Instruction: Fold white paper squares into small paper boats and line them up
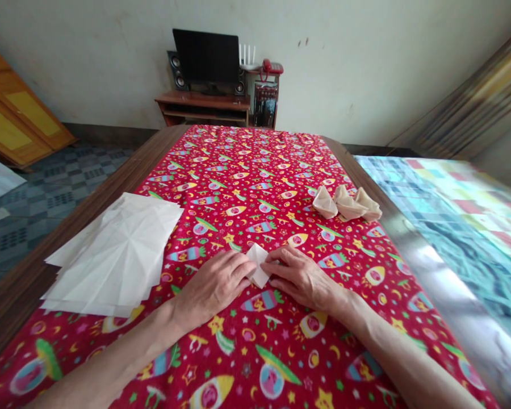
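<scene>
A small folded piece of white paper point(258, 264) lies on the red patterned tablecloth point(247, 182) in front of me. My left hand point(215, 284) presses on its left side with the fingers curled over its edge. My right hand point(300, 275) holds its right side, fingertips pinching the fold. Both hands rest on the cloth with the paper between them. A stack of creased white paper sheets point(114, 255) lies to the left of my left hand. Three folded beige paper shapes point(347, 203) sit at the right, beyond my right hand.
The wooden table point(123, 170) shows a bare strip along its left edge. A bed with a checked cover point(451, 210) stands close on the right. A low desk point(204, 105) with a monitor, speakers and a red telephone stands at the far wall. A yellow cabinet point(12, 119) is at the left.
</scene>
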The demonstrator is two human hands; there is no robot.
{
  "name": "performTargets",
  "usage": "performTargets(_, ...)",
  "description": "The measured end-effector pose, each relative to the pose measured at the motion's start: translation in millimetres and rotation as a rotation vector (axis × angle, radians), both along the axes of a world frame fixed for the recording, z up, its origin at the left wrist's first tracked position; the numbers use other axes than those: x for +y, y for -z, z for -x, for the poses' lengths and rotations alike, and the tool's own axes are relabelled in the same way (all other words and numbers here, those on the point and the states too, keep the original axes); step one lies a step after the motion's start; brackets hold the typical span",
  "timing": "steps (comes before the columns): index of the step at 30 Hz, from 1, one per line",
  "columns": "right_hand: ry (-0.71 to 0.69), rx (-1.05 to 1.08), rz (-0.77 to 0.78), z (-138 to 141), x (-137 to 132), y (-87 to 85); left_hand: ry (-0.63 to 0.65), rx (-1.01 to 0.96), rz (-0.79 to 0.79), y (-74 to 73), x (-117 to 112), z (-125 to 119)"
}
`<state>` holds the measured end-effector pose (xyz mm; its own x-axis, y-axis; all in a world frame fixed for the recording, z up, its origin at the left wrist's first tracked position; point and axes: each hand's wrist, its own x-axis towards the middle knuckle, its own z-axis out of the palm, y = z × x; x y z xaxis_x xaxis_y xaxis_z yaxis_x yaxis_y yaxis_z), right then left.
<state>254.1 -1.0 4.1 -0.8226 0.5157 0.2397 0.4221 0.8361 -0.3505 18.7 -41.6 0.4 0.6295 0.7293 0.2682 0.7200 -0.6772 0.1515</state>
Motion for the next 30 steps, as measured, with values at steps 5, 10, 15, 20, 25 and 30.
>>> performTargets(5, 0.005, 0.032, -0.024, 1.3, 0.8, 3.6, 0.045, 0.071, -0.112, 0.5, 4.5, -1.2)
performTargets(10, 0.012, 0.065, -0.095, 7.1, -0.5, 6.9, 0.053, 0.050, -0.172, 1.3, 2.1, 0.9)
performTargets(15, -0.010, 0.080, -0.213, 11.4, -3.3, 10.9, 0.012, 0.030, -0.112, 1.0, 1.5, -3.5)
performTargets(20, 0.010, 0.093, -0.190, 8.1, -2.3, 14.2, -0.013, -0.004, -0.109, 4.3, 1.4, -7.0)
performTargets(25, 0.151, 0.180, -0.060, 7.4, 2.6, 15.6, -0.071, -0.123, -0.098, 9.1, 3.0, -8.0)
performTargets(30, 0.286, 0.177, 0.064, 14.9, 6.2, 12.5, -0.218, -0.277, 0.026, 12.9, 7.1, -6.8)
